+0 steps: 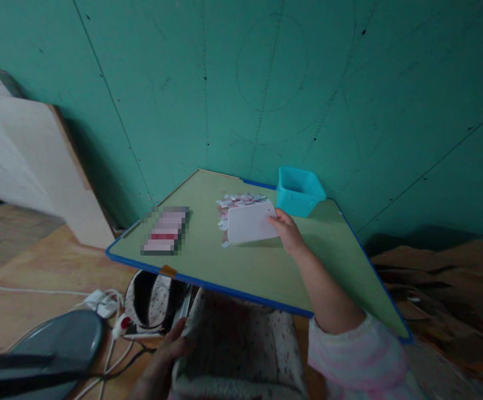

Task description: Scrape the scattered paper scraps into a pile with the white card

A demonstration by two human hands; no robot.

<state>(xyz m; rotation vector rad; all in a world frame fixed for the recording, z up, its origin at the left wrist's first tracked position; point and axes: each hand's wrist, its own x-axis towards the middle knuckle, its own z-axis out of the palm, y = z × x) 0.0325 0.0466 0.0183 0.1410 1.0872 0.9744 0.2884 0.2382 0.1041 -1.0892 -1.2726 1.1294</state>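
My right hand (287, 228) reaches over the table and pinches the right edge of a thin white plastic sheet (250, 224) with rounded corners. The sheet stands tilted over the board and partly covers a heap of torn paper scraps (241, 199). Low in the view, my left hand (175, 344) is closed on the left rim of a dark, speckled bin (237, 339) below the table's front edge. Its fingers are dim and partly hidden.
The light green table (208, 264) has blue taped edges. A turquoise plastic box (302, 194) stands at its back right, and a pixelated phone-like object (166, 229) lies left. A spotted bag (150, 300), white cables and a grey stool (58, 344) sit lower left; cardboard (433, 278) lies right.
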